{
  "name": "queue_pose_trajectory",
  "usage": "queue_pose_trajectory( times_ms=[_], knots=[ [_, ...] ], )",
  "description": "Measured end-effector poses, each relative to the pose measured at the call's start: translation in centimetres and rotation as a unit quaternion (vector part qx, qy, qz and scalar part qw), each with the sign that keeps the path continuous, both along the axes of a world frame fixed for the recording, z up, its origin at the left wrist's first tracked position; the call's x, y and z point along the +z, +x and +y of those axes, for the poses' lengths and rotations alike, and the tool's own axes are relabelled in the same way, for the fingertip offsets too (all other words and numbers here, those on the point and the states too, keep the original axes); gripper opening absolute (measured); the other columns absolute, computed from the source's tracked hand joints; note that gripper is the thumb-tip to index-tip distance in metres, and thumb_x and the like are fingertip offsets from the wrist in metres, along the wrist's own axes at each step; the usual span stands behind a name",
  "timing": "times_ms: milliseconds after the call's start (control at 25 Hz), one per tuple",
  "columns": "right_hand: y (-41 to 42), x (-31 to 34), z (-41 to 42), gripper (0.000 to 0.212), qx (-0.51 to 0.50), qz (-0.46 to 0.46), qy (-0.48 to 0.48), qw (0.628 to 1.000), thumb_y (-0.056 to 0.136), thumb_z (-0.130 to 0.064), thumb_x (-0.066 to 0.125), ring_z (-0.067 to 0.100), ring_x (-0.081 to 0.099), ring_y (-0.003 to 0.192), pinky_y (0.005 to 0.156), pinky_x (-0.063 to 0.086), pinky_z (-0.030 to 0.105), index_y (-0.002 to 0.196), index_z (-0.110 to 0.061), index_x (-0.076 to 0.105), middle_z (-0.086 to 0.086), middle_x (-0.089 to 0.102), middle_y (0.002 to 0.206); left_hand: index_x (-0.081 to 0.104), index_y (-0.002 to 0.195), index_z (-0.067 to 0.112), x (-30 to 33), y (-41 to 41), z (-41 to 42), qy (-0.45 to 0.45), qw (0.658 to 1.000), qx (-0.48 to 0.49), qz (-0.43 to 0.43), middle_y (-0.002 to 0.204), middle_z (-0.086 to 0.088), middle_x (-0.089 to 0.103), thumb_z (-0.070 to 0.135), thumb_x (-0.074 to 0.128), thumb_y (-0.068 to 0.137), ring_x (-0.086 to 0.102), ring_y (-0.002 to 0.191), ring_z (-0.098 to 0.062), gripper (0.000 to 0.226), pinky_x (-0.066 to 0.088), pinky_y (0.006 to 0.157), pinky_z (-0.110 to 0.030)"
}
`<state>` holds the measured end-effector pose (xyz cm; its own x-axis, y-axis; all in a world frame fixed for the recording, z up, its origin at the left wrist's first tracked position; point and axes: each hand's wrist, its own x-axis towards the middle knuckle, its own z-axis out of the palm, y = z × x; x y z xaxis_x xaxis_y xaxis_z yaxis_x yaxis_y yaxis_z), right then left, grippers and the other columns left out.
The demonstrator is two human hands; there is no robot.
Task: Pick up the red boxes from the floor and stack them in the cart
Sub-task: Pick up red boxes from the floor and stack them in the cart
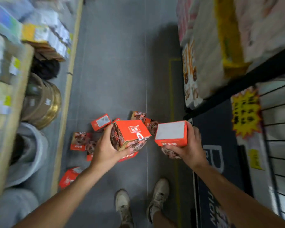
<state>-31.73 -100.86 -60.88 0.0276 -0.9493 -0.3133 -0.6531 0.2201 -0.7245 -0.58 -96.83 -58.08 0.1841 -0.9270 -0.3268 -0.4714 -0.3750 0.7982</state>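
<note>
**Two boxes lifted above the aisle floor**

Grey tiled floor (115,71) runs between stocked shelves (8,83). Left hand (105,150) fingers wrap one red box (132,134); right hand (187,145) fingers clasp another box (171,134). More red boxes on the floor (79,140) lie below and beyond the left fingers.

The grey tiled floor (115,71) runs as an aisle between shelving on both sides. A loose heap of red boxes (82,140) lies on it, some flat, some tipped on edge. One more red box (69,176) lies apart, nearer the camera than the heap and close to the pale kerb (67,89) edging the aisle. Right of the heap, a dark mat (219,129) with pale lettering covers the floor. Nearer than the heap, two pale shoes (123,204) stand on the tiles.
</note>
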Motion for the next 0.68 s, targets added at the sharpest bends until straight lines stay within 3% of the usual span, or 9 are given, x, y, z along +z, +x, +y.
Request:
queue_pose_trajectory(
  times_ms=[120,320,480,600,680],
  knots=[
    [1.1,11.2,-2.2,0.123,0.034,-0.008,-0.049,0.998,0.058,-0.051,0.094,0.020,0.032,0.140,0.113,0.038,0.050,0.156,-0.026,0.024,-0.003,0.034,0.151,0.040,0.143,0.034,10.5,2.2,-1.4,-0.025,0.999,-0.002,-0.029,0.137,0.012,0.059,0.052,0.094,0.047,0.055,0.129,-0.008,0.112,0.045,0.109,-0.043],
    [2.9,29.0,-4.3,0.125,0.068,-0.030,-0.151,0.986,0.059,-0.070,0.078,0.020,0.031,0.141,0.115,0.035,0.046,0.158,-0.017,0.023,0.000,0.035,0.153,0.042,0.140,0.034,28.5,4.9,-2.1,-0.116,0.992,0.010,-0.047,0.136,0.009,0.060,0.054,0.092,0.049,0.056,0.127,-0.009,0.106,0.046,0.108,-0.045],
    [4.4,38.0,-5.5,0.125,0.090,-0.061,-0.222,0.969,0.061,-0.080,0.075,0.022,0.033,0.139,0.115,0.034,0.044,0.156,-0.014,0.028,0.002,0.039,0.150,0.038,0.133,0.056,39.3,5.9,-1.4,-0.178,0.982,0.016,-0.065,0.133,0.016,0.059,0.050,0.093,0.051,0.054,0.126,0.001,0.099,0.045,0.108,-0.034],
    [5.9,43.1,-6.1,0.120,0.114,-0.093,-0.274,0.950,0.061,-0.083,0.072,0.019,0.035,0.137,0.112,0.032,0.036,0.154,-0.020,0.029,-0.004,0.038,0.146,0.039,0.141,0.041,44.9,6.6,0.6,-0.221,0.971,0.045,-0.074,0.136,0.013,0.056,0.039,0.097,0.053,0.052,0.126,0.003,0.105,0.042,0.111,-0.034],
    [7.2,45.6,-6.5,0.118,0.138,-0.106,-0.300,0.938,0.061,-0.083,0.071,0.014,0.034,0.134,0.111,0.031,0.034,0.154,-0.023,0.029,-0.011,0.037,0.142,0.041,0.145,0.035,47.0,7.5,1.8,-0.236,0.967,0.064,-0.070,0.139,0.012,0.057,0.043,0.097,0.051,0.053,0.129,-0.003,0.110,0.043,0.112,-0.040]
  ],
)
